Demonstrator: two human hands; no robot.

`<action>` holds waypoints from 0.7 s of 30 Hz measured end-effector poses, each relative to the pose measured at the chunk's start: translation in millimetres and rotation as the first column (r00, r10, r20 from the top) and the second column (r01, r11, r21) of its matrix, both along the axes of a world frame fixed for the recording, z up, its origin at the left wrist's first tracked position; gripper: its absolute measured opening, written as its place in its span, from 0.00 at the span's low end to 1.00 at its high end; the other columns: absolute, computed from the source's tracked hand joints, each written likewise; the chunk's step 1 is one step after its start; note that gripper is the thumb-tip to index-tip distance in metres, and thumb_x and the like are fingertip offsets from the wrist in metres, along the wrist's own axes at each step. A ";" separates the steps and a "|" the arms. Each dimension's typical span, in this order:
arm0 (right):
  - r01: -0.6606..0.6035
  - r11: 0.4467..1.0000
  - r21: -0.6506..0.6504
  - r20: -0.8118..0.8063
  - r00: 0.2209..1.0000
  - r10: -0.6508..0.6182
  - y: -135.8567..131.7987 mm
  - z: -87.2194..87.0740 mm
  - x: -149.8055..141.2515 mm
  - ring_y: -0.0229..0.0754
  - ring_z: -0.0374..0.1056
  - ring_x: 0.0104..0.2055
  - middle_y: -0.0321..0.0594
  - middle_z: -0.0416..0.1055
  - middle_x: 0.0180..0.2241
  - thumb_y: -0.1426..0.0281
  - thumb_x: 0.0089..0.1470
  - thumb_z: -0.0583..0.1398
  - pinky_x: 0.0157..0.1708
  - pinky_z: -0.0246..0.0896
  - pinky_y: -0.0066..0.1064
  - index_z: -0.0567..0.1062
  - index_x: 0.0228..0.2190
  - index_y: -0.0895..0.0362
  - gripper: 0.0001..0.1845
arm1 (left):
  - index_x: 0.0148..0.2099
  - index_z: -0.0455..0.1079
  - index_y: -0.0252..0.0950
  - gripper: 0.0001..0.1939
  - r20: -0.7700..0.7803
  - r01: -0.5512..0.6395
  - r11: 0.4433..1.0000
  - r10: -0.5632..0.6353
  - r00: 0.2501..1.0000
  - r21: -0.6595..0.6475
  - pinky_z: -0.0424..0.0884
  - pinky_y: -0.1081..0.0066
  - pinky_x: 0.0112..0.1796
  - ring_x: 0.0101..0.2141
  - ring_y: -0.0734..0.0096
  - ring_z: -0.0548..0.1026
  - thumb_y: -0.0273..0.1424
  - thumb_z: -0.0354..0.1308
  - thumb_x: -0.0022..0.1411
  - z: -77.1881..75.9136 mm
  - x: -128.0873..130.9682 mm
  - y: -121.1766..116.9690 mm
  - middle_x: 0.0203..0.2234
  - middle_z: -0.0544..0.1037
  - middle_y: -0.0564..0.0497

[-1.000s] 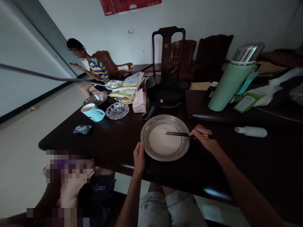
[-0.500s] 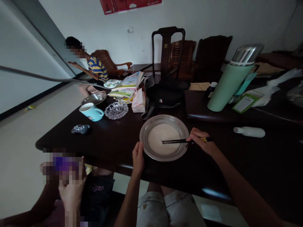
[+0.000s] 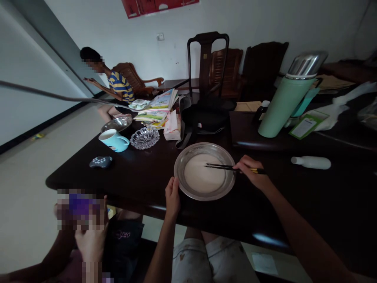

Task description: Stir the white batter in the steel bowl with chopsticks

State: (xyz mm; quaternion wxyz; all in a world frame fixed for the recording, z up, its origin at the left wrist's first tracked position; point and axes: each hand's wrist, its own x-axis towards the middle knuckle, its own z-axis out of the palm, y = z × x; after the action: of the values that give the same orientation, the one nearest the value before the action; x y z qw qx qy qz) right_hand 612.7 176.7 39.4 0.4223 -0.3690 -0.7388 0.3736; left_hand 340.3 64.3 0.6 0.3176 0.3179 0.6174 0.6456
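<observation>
A round metal bowl (image 3: 180, 169) stands on the dark table in front of me, with a pale, creamy liquid (image 3: 203, 179) in it. My left hand (image 3: 172, 195) grips the bowl's rim at its left side, fingers closed there. In my right hand (image 3: 250, 169), closed over the bowl's right edge, is a pair of dark chopsticks (image 3: 219, 166) with gold bands near the back ends. Their tips point left and dip into or just touch the liquid, in its upper middle; which of the two I cannot tell.
Behind the bowl lie a black bag (image 3: 206, 116), a tissue pack (image 3: 172, 125) and books (image 3: 160, 104). Leftward are a glass dish (image 3: 145, 138), a blue mug (image 3: 113, 140) and a game controller (image 3: 101, 162). A green thermos (image 3: 284, 104) and white bottle (image 3: 311, 162) are rightward. Two people sit on the left.
The chopstick tips have moved away from me across the liquid, toward the bowl's far side, and my right hand has shifted slightly the same way. My left hand keeps its hold on the rim.
</observation>
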 end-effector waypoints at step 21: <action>-0.005 0.999 -0.047 0.023 1.000 0.006 2.7 -1.9 2.7 0.39 0.65 0.30 0.38 0.67 0.26 0.55 0.57 0.58 0.28 0.63 0.31 0.81 0.27 0.53 0.18 | 0.25 0.58 0.36 0.24 0.010 -0.002 1.000 0.002 1.000 -0.003 0.56 0.76 0.26 0.24 0.76 0.55 0.51 0.58 0.56 -0.5 0.4 -0.9 0.20 0.56 0.58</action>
State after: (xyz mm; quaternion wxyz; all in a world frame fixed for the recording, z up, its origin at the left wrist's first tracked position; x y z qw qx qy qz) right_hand 615.4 179.5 37.5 0.4039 -0.3810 -0.7357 0.3880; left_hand 340.7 63.4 0.1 0.3206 0.3134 0.6171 0.6466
